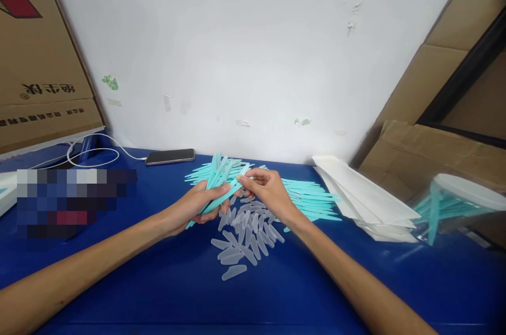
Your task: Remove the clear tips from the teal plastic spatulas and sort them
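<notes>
My left hand (201, 203) is closed around a bunch of slim teal eyebrow razors (220, 172), several of them with translucent covers on their upper ends. My right hand (269, 190) pinches the upper end of one razor that slants across the left palm; its fingertips partly hide a whitish cover there. Below both hands lies a loose heap of translucent blade covers (249, 235). More teal razors are spread behind the left hand, and another pile of razors (310, 199) lies to the right of the right wrist.
A phone (169, 156) on a white cable (95, 165) lies by the wall. White paper bags (366, 200) are stacked to the right, beside a clear tub (450, 208) with teal razors. Cardboard boxes (43, 55) flank the blue table (166, 282). Something pixelated sits left.
</notes>
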Available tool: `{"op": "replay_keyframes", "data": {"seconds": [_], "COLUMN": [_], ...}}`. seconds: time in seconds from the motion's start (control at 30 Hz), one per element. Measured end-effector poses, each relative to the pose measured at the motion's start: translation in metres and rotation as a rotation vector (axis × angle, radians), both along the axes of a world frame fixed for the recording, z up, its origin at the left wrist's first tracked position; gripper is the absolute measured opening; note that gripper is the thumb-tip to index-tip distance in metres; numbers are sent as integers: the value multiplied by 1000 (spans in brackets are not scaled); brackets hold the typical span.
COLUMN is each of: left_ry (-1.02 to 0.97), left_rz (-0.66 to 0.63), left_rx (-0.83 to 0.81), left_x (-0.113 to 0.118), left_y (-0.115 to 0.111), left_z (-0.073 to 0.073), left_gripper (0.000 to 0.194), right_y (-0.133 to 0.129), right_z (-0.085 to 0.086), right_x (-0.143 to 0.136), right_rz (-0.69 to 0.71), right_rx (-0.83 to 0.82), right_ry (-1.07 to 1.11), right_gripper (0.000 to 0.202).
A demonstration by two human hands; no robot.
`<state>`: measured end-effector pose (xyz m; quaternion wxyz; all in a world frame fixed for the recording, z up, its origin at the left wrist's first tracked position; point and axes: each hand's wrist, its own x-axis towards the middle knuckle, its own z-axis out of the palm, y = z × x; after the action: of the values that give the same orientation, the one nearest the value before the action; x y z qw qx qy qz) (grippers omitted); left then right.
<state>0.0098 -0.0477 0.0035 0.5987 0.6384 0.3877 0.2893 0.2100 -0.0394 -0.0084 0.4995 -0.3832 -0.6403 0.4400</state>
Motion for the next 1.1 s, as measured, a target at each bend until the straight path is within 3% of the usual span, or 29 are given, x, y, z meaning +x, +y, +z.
{"op": "replay_keyframes", "data": {"seconds": [0.2,0.33,0.4,0.5,0.6,0.7,0.93,1.1], "left_ry": [54,54,46,23,24,22,0,4], "left_rz": [-13,17,45,99,133,138,101,54], "left_rx": [113,123,108,96,101,102,100,94], "left_x": [-3,-8,-9,-8,-7,-6,-6,-6], "left_y": [5,8,10,11,11,10,9,7], "left_z": [-3,-1,-1,0,0,0,-3,-3], "left_gripper": [45,44,45,45,44,43,40,40], "right_y": [9,21,24,20,11,4,-2,-5], "right_z": [4,12,17,21,17,7,2,9], "right_x": [6,41,58,64,48,32,20,15], "right_rz": [-89,-329,-379,-221,17,128,138,59], "right_rx": [-94,-22,-2,4,72,194,371,288], "right_ry": [24,31,-35,-257,-455,-571,-738,-509], "right_gripper": [42,46,46,44,40,37,47,43]}}
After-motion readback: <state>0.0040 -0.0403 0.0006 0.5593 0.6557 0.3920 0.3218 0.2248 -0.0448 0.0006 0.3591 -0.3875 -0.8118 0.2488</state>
